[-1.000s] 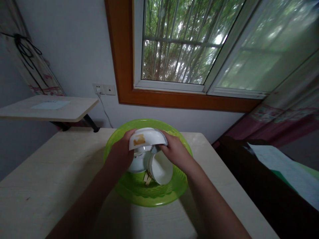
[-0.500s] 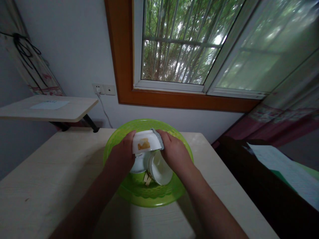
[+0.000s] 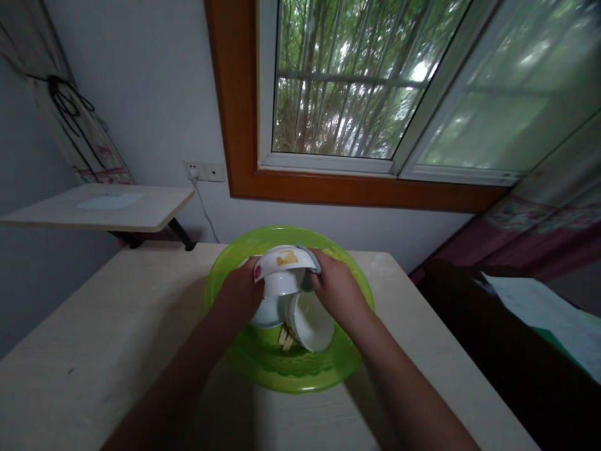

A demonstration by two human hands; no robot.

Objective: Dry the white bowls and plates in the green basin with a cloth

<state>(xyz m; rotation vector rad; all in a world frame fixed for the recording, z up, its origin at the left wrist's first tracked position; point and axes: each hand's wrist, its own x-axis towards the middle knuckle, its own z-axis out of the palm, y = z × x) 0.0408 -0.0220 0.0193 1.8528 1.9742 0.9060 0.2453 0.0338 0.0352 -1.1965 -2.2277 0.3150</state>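
One window (image 3: 347, 81) fills the wall behind the pale table (image 3: 94, 351). A smaller table (image 3: 141, 210) juts out at the left beside two wall sockets (image 3: 204, 171), and dark furniture (image 3: 469, 351) crowds the right edge. On the table sits one green basin (image 3: 300, 379) holding three white bowls: a left bowl (image 3: 265, 311) and a right bowl (image 3: 313, 321) lie tipped in its bottom with pale sticks (image 3: 286, 340) between them, and the marked bowl (image 3: 282, 270) is held tilted just above them. The left hand (image 3: 241, 291) has its fingers clenched on the marked bowl's left rim, while the right hand (image 3: 338, 291) has its fingers closed on one grey cloth (image 3: 310, 264), pressed against the bowl's right side.
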